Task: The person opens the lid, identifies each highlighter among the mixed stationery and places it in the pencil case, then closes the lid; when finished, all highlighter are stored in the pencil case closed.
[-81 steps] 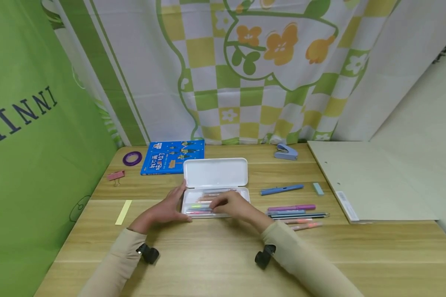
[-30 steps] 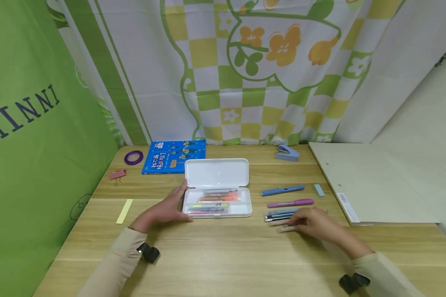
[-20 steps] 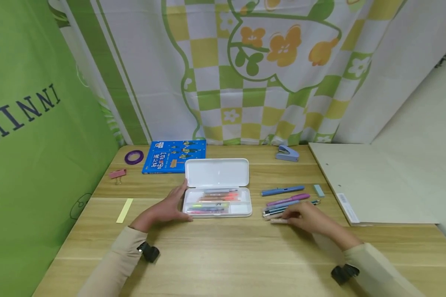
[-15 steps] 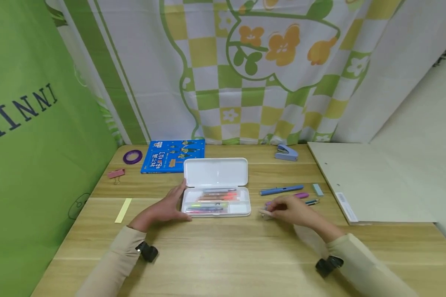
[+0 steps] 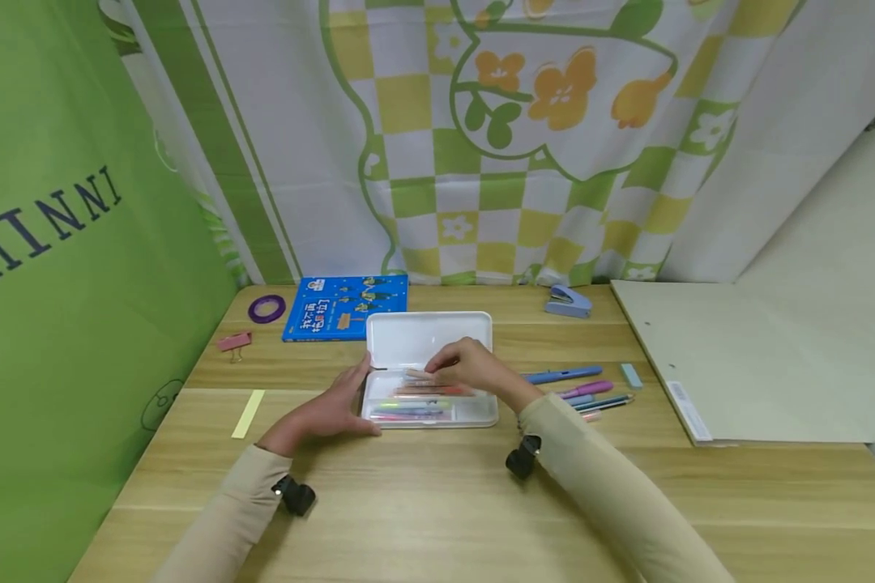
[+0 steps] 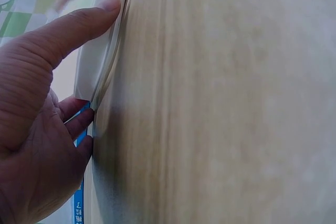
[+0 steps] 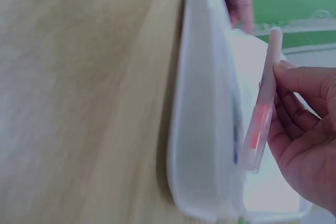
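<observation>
A white pencil case (image 5: 430, 414) lies open on the wooden table, its lid (image 5: 408, 336) folded back and several coloured pens inside. My left hand (image 5: 333, 405) rests against the case's left end, thumb (image 6: 79, 27) along its wall and fingers straight. My right hand (image 5: 467, 364) hovers over the case and pinches a pale pink pen (image 7: 262, 114) (image 5: 417, 374) just above the tray (image 7: 205, 129). Loose pens lie right of the case: a blue one (image 5: 563, 375), a purple one (image 5: 589, 389) and a dark pencil (image 5: 605, 402).
At the back lie a blue book (image 5: 345, 306), a purple tape roll (image 5: 266, 308), a pink binder clip (image 5: 233, 342) and a blue stapler (image 5: 568, 301). A yellow sticky strip (image 5: 249, 413) lies left, a mint eraser (image 5: 631, 376) and a beige folder (image 5: 729, 356) right.
My right hand went out to the loose pens on the right, picked up a pink one and carried it back over the case. The left hand stayed on the case.
</observation>
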The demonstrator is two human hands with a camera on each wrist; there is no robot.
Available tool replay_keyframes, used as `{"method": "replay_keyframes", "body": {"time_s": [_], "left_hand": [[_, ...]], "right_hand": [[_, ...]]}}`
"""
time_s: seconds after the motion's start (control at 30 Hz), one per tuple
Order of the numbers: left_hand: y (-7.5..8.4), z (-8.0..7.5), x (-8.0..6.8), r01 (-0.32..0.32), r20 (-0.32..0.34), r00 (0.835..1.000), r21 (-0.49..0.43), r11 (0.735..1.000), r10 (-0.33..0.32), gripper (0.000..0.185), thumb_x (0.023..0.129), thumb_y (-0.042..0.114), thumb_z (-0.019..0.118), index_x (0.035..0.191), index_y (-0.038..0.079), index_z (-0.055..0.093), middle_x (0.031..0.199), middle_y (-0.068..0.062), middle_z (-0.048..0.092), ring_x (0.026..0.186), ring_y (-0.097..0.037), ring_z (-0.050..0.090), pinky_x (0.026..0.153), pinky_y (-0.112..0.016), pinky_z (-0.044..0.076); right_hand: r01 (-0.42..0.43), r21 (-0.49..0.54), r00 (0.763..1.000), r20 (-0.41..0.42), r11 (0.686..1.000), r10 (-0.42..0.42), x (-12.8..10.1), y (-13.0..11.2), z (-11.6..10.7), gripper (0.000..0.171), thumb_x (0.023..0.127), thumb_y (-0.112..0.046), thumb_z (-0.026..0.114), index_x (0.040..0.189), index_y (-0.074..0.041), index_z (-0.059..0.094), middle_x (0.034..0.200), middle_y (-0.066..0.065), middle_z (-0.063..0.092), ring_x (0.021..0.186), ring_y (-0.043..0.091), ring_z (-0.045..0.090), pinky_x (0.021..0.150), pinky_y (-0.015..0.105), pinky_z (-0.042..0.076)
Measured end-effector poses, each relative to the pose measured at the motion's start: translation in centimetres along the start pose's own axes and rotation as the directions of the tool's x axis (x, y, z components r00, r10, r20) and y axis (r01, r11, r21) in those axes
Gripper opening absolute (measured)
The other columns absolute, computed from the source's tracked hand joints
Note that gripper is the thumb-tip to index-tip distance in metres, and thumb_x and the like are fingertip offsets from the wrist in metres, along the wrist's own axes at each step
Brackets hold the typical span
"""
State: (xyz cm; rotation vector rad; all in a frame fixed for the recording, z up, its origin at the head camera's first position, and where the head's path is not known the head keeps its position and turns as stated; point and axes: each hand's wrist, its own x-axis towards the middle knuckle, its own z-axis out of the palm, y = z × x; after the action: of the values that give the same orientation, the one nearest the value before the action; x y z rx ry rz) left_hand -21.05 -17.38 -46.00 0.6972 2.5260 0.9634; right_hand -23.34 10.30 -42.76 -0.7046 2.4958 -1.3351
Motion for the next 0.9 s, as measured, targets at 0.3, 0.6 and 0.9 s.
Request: {"method": "replay_keyframes", "body": {"time_s": [0.3,0.6,0.9], "left_hand": [[0.1,0.0,0.0,-0.006,-0.006,1.0,0.007,1.0,0.006,0.123,0.072,0.036,0.082,0.151,0.004,-0.007,0.155,-0.024,0.007,0.14,-0.041,0.009,0.111,-0.055,0.017],[0.2,0.1,0.1,-0.011,-0.01,1.0,-0.006,1.0,0.011,0.124,0.071,0.034,0.083,0.151,0.006,-0.008,0.155,-0.023,0.006,0.14,-0.04,0.009,0.111,-0.055,0.017],[-0.1,0.1,0.2,-0.001,-0.009,1.0,0.005,1.0,0.001,0.123,0.072,0.036,0.082,0.151,0.008,-0.008,0.156,-0.021,0.003,0.141,-0.039,0.007,0.112,-0.054,0.016]], "right_hand": [[0.067,-0.16,0.997,0.06,0.985,-0.058,1.6,0.4,1.9,0.007,0.08,-0.007,0.074,0.085,-0.006,0.077,0.084,0.003,0.072,0.077,0.006,0.061,0.072,0.02,0.049],[0.032,-0.044,0.999,0.012,0.999,-0.031,-0.4,0.8,-0.2,0.01,0.085,-0.006,0.068,0.091,-0.001,0.075,0.09,0.006,0.071,0.084,0.011,0.061,0.075,0.025,0.049],[-0.131,0.127,0.991,-0.021,0.983,0.135,-6.5,3.4,-6.8,0.027,0.09,-0.015,0.064,0.11,0.002,0.067,0.109,0.015,0.066,0.094,0.018,0.06,0.084,0.042,0.05]]}}
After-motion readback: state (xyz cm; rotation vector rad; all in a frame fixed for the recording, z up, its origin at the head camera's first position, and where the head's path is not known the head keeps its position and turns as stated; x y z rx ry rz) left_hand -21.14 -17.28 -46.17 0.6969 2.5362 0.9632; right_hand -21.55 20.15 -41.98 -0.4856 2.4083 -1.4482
